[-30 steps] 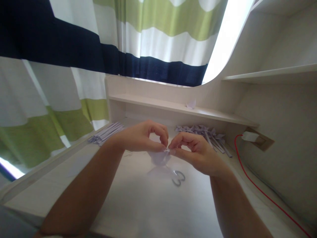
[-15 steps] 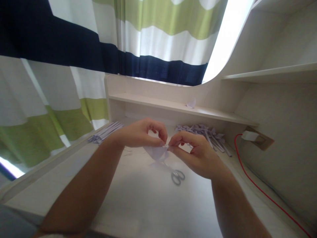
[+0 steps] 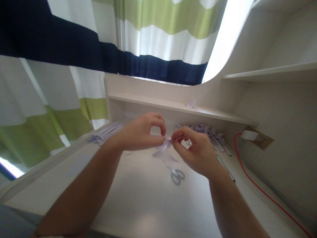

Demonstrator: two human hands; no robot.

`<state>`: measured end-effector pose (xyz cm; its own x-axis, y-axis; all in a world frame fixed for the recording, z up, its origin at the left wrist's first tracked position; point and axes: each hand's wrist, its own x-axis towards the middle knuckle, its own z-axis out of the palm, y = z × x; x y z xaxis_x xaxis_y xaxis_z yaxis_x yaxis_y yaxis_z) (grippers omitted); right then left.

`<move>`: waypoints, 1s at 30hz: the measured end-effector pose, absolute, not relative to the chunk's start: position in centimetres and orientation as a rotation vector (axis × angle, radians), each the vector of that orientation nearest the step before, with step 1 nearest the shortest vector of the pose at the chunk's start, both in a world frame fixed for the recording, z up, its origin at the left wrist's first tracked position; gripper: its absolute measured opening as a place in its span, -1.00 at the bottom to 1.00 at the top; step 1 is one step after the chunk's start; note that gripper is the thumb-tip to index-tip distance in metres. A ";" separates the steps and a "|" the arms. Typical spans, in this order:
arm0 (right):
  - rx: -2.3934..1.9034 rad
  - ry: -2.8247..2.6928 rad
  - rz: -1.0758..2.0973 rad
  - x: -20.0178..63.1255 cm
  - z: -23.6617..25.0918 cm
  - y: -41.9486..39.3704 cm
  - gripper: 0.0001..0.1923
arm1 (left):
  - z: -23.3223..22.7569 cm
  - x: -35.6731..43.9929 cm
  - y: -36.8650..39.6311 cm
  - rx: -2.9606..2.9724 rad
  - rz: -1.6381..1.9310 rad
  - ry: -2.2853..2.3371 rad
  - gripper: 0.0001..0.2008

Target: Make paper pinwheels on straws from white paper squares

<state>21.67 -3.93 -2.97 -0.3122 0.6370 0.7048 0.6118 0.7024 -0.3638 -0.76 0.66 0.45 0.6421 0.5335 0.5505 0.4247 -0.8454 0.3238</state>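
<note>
A small folded piece of pale lilac paper (image 3: 165, 145) hangs in the air above the white desk (image 3: 138, 198), pinched from both sides. My left hand (image 3: 141, 134) grips its left end between thumb and forefinger. My right hand (image 3: 195, 150) grips the right end the same way, fingertips almost meeting the left hand's. A flat lilac paper scrap (image 3: 164, 156) lies on the desk just under the hands, and small scissors (image 3: 176, 174) lie in front of it, handles toward me.
A heap of folded lilac paper pieces (image 3: 205, 132) lies at the back right, and a bundle of paper strips (image 3: 106, 131) at the back left. A red cable (image 3: 257, 188) runs from a white plug (image 3: 249, 135) along the right. A shelf (image 3: 173, 107) carries one small paper piece (image 3: 191, 103).
Both hands have risen a little and moved away from me, lifting the folded paper higher off the desk. The paper now looks smaller and more tightly folded between the fingertips.
</note>
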 end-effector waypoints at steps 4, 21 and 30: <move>-0.986 -2.015 -0.027 21.6 -3.0 -3.8 -0.88 | 0.1 -0.4 0.4 2.809 1.015 0.886 -0.93; -0.975 -2.076 0.093 21.7 -3.2 -3.6 -0.85 | -0.2 -0.3 0.6 2.865 0.989 0.851 -0.91; -0.974 -2.085 0.178 21.4 -3.4 -3.6 -0.84 | -0.2 -0.3 0.9 2.780 0.899 0.762 -0.93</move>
